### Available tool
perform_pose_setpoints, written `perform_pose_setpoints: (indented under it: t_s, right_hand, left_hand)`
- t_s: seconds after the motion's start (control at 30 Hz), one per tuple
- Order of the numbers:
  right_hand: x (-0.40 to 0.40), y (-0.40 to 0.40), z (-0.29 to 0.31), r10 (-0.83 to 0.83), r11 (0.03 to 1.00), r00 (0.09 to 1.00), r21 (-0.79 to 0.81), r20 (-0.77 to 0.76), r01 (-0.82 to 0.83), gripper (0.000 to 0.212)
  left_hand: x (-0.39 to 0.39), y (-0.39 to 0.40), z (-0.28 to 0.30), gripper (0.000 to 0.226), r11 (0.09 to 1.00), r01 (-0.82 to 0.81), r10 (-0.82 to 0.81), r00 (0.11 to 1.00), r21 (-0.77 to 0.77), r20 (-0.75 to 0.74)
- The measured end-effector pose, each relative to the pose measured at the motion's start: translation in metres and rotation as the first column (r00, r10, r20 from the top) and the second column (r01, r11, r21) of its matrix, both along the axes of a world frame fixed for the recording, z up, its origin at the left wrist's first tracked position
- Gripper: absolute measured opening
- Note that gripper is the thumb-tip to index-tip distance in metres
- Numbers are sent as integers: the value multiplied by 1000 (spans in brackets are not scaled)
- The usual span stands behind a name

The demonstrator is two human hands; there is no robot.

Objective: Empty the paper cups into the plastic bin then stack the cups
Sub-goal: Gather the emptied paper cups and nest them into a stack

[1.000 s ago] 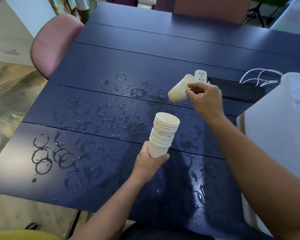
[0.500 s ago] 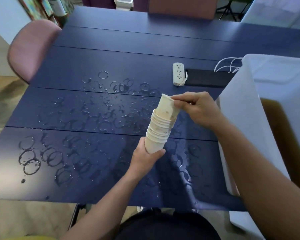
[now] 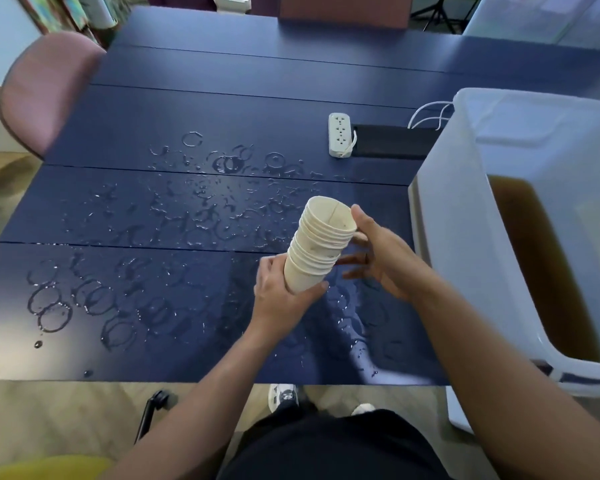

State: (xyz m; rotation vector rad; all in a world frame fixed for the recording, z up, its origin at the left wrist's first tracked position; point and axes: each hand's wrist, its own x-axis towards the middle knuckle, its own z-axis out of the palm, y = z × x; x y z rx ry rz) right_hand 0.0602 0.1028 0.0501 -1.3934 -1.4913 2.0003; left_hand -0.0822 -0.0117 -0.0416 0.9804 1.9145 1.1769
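Left hand [image 3: 284, 299] gripping the base of a tilted stack of ribbed cream paper cups [image 3: 321, 244], right hand [image 3: 381, 258] spreading relaxed fingers beside its rims, wet navy tabletop [image 3: 153, 98], translucent plastic bin [image 3: 465, 237] holding brown liquid

bare forearms, black shorts [image 3: 326, 448], white shoes [image 3: 283, 396]

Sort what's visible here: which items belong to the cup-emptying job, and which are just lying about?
Part of the job: stack of paper cups, plastic bin, left hand, right hand.

Lying about: power strip, white cables, pink chair.
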Motion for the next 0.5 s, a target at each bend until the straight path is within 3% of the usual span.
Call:
perform_pose_setpoints:
  t_s: [0.07,0.13,0.3,0.5]
  right_hand:
    - [14,-13,-5,-8,989,996,-148,-84,-5,55]
    - [25,-27,-10,-22,985,987,-173,-159,-6,51]
    - [54,-62,-20,-73,979,951,-206,-299,11,44]
    - [94,-108,-32,113,954,925,-222,-362,-203,29]
  left_hand:
    - [6,-8,1,73,1000,22,-23,995,-10,-98]
    - [11,-21,1,80,999,35,-37,988,-15,-148]
    - [34,-63,0,69,996,-54,65,981,67,-181]
    - [80,-127,-7,71,968,-206,245,895,143,-372]
